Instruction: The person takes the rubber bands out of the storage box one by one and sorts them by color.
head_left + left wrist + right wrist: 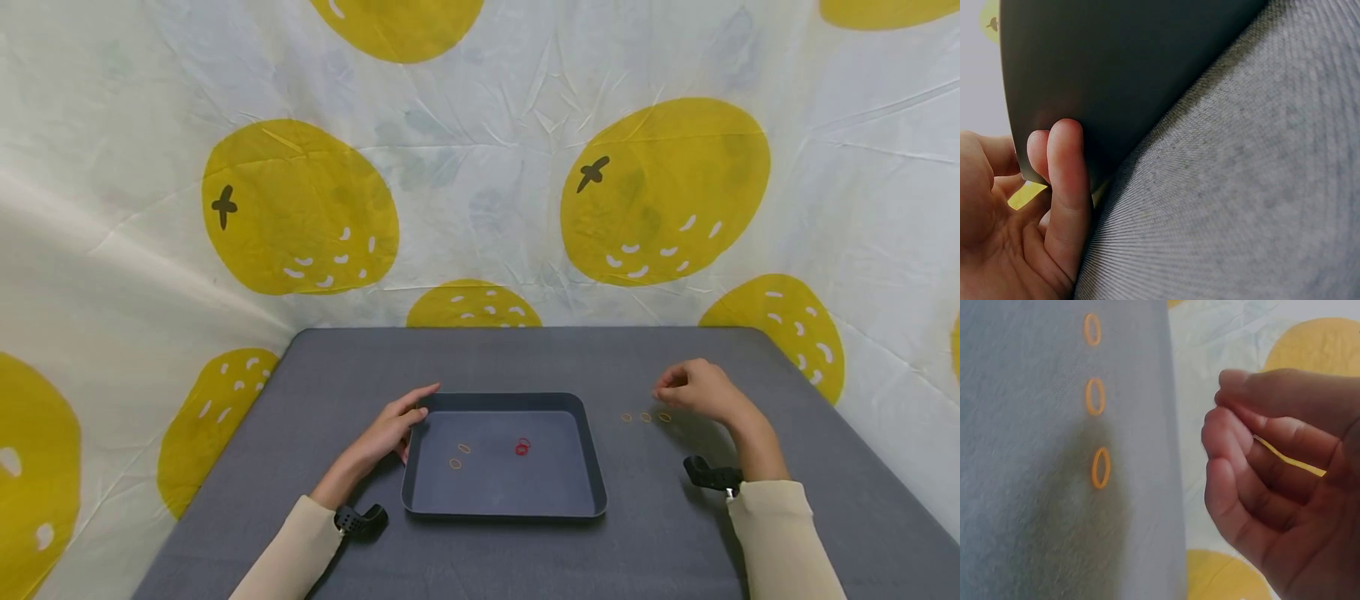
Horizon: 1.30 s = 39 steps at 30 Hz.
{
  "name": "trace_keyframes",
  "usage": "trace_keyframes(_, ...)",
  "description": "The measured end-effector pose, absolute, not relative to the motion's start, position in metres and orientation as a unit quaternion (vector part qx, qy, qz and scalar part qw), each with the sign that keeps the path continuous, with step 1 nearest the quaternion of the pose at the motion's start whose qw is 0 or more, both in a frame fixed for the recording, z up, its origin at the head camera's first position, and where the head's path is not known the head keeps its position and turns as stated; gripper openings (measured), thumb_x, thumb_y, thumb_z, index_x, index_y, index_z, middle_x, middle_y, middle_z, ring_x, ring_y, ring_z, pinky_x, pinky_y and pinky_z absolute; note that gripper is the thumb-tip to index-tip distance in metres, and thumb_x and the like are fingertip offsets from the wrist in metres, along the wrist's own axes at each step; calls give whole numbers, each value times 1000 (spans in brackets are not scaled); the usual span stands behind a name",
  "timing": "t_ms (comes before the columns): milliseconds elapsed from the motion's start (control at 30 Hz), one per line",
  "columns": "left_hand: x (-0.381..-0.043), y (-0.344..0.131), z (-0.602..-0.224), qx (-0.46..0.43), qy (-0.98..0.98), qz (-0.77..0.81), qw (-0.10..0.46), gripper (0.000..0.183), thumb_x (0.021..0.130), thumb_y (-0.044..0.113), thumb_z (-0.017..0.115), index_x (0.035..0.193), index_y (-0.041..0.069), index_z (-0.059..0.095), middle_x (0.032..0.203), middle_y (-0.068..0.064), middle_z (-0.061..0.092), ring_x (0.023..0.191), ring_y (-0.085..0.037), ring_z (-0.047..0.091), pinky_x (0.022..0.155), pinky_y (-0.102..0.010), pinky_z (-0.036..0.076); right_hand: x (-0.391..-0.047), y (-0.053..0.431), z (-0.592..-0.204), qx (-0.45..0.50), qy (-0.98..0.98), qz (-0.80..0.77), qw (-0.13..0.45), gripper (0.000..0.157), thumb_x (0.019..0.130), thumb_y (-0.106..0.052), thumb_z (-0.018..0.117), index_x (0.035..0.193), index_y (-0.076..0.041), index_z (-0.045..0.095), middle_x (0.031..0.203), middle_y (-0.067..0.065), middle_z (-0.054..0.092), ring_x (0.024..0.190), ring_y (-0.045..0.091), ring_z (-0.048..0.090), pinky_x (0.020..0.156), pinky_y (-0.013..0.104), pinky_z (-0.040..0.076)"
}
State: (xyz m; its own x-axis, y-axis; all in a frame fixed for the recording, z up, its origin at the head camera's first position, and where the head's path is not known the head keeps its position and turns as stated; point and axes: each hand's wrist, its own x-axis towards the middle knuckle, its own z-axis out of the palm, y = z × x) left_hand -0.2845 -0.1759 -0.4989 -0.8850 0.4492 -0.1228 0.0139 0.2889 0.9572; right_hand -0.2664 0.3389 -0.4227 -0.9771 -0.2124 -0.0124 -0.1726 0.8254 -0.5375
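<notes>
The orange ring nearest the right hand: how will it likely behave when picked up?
The orange ring is probably very light, given its thin strand. It is likely floppy, since its slim oval loop resembles a rubber band. Lying flat on the grey table, it should hardly roll, though its low edge may be fiddly to pinch.

I couldn't count the red bands in the tray from the head view; they were too tiny and bunched up. The left wrist view cut the tray off at the top, and its wall hid its inside and one tip of the left fingers. I couldn't tell if anything was tucked between the tips of the right fingers. Both sleeves and the counter ran off the head view's bottom edge.
</notes>
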Motion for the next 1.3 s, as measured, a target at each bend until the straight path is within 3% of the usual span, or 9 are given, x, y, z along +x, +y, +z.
trace_keyframes(300, -284, -176, -498, 147, 780, 577, 190, 44, 103, 32, 44, 146, 39, 38, 52, -2, 49, 41, -17, 52, 47, -46, 55, -263, 324, -412, -124, 946, -299, 13, 20, 89, -27, 70, 95, -8, 74, 88, 10, 71, 73, 13, 61, 60, 27, 48)
trace_keyframes(533, -285, -176, -497, 144, 781, 576, 193, 43, 103, 32, 44, 145, 41, 38, 53, -3, 50, 41, -17, 51, 47, -45, 55, -262, 313, -404, -141, 945, -294, -1, 17, 89, -28, 69, 93, -12, 74, 86, 4, 71, 72, 10, 61, 62, 26, 50)
trace_keyframes(700, -285, -177, -498, 144, 780, 578, 195, 43, 103, 33, 44, 145, 41, 38, 53, -3, 51, 41, -17, 52, 47, -44, 54, -261, 304, -398, -150, 944, -293, 2, 19, 90, -28, 68, 95, -10, 74, 86, 2, 71, 76, 17, 63, 62, 28, 50)
trace_keyframes(1033, -285, -178, -501, 148, 778, 579, 190, 44, 102, 34, 45, 145, 42, 38, 54, -6, 53, 41, -17, 52, 46, -45, 54, -260, 284, -391, -171, 938, -302, -4, 14, 90, -24, 69, 95, -12, 74, 87, 0, 71, 77, 18, 65, 65, 27, 52)
trace_keyframes(1300, -286, -178, -500, 146, 778, 579, 195, 44, 103, 34, 45, 146, 41, 37, 57, -7, 54, 42, -17, 53, 47, -45, 54, -262, 264, -390, -194, 934, -299, 4, 13, 89, -24, 70, 95, -13, 74, 87, -1, 72, 76, 10, 64, 66, 25, 53)
